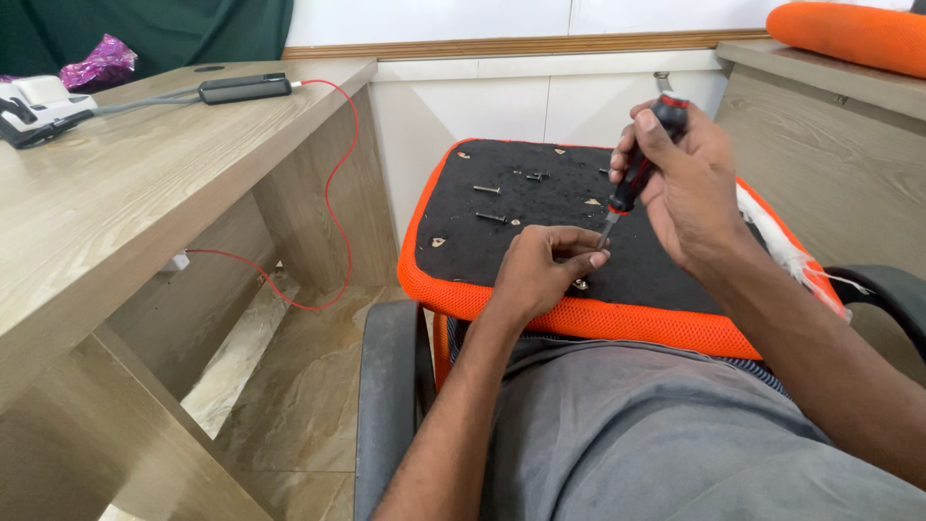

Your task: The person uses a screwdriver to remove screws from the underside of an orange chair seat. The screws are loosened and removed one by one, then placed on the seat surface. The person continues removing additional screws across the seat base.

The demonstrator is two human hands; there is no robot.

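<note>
Upturned orange-edged seat base (666, 323) resting on the person's lap. Right hand (680, 183) grips a red-and-black screwdriver (641, 164), tip angled down; left hand (545, 270), fingers pinched narrow, steadies that tip near the base's front edge—loose screws (489, 189) lie farther back.

The room is bright and evenly lit, soft daylight with no hard glare. Faint shadows sit under the desk (145, 183) at left. The near view is sharp; straight lines bow slightly toward the edges, and the far wall looks a little washed out.
</note>
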